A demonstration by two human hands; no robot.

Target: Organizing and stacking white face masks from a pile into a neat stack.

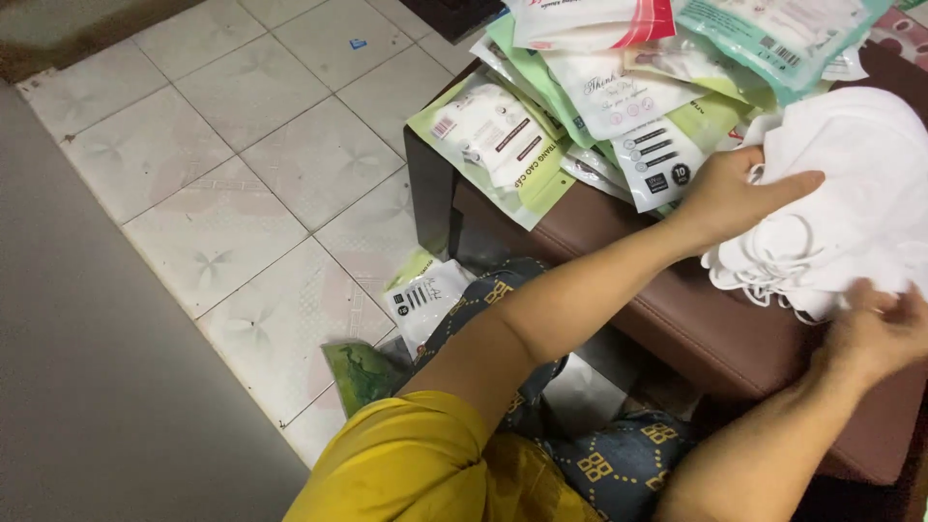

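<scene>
Yellow sleeve [425, 464] nearest; both hands on white masks [851, 203], grip seemingly loose.

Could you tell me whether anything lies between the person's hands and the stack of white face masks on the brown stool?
Nothing visible does. The left hand already rests on the stack of white masks, and the right hand touches its lower edge. The packaged masks lie off to the side on the brown stool.
</scene>
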